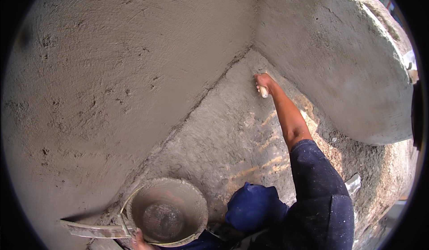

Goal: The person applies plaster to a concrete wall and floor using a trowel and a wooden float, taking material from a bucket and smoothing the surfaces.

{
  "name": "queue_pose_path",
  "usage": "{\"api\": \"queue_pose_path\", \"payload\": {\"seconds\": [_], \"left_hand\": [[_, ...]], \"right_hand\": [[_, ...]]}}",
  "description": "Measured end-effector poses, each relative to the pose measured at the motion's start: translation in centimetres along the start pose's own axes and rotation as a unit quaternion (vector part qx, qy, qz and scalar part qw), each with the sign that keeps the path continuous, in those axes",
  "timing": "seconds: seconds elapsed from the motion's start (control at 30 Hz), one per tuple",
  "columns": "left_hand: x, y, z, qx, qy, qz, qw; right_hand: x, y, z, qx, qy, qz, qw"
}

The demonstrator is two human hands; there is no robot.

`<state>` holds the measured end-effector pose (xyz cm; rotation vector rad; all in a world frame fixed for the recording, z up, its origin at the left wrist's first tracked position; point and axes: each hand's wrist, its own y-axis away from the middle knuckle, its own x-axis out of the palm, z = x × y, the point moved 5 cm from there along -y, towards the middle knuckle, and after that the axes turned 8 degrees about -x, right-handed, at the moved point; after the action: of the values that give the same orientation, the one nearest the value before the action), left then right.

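My right hand [263, 82] reaches out to the mortar-covered floor [223, 116], close to the corner where two walls meet. Its fingers are closed round the pale, rounded handle of a trowel [264, 91]. The trowel's blade cannot be made out against the grey mortar. At the lower left, my left hand [140, 241] grips the near rim of a round bucket [203, 205], partly cut off by the picture's edge. Grey mortar coats the inside of the bucket, and its bottom shows with little in it. The bucket's wire handle hangs over the left side.
A rough plastered wall [111, 71] rises on the left, and a smoother one [330, 62] on the right ends in a curved edge. A long flat strip [96, 230] lies left of the bucket. Loose rubble [357, 160] covers ground beside my right arm. My dark blue-clad knee [254, 207] is near the bucket.
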<state>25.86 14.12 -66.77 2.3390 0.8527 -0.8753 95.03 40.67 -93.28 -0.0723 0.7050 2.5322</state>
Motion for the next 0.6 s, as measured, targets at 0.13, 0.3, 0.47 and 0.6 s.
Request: {"api": "queue_pose_path", "payload": {"seconds": [0.13, 0.3, 0.47, 0.6], "left_hand": [[3.7, -0.7, -0.3, -0.100, 0.204, 0.132, 0.965], [7.1, -0.9, -1.3, -0.031, 0.338, 0.217, 0.915], [9.7, -0.6, -1.9, -0.051, 0.330, 0.246, 0.910], [10.5, -0.7, -1.0, -0.075, 0.299, 0.238, 0.921]], "right_hand": [[0.9, 1.8, -0.1, -0.024, 0.023, -0.007, 0.999], [2.5, 9.6, -0.9, -0.089, 0.045, 0.066, 0.993], [7.6, 24.7, -1.7, -0.273, 0.305, 0.224, 0.884], [10.0, 33.0, 1.2, -0.362, 0.467, 0.316, 0.742]]}}
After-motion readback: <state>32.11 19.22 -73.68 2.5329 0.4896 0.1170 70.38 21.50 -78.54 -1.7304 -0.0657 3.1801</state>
